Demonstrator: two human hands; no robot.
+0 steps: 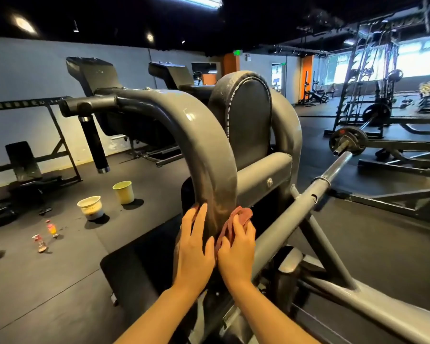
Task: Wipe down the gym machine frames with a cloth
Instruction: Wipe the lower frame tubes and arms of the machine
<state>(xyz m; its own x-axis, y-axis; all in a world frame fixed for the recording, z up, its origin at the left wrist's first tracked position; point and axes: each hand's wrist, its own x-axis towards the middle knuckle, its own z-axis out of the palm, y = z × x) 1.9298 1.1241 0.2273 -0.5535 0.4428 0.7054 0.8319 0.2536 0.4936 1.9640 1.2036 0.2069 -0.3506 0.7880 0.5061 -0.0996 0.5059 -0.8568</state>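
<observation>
- The right hand (pixel 236 252) grips a reddish, crumpled cloth (pixel 235 219) against the curved grey frame tube (pixel 204 155).
- The left hand (pixel 195 247) lies flat, fingers straight, on the tube's other side (smooth, glossy metal).
- Two round buckets (pixel 91 207) stand on the dark rubber floor.

1. We see our two forearms bare all the way from the bottom edge up to the wrists; no sleeve reaches into view.
2. Our left hand (pixel 196 247) wears no glove, ring or band.
3. Our right hand (pixel 237 252) is likewise ungloved, its wrist free of watch or strap.
4. Our fingernails look short and unpainted.
</observation>
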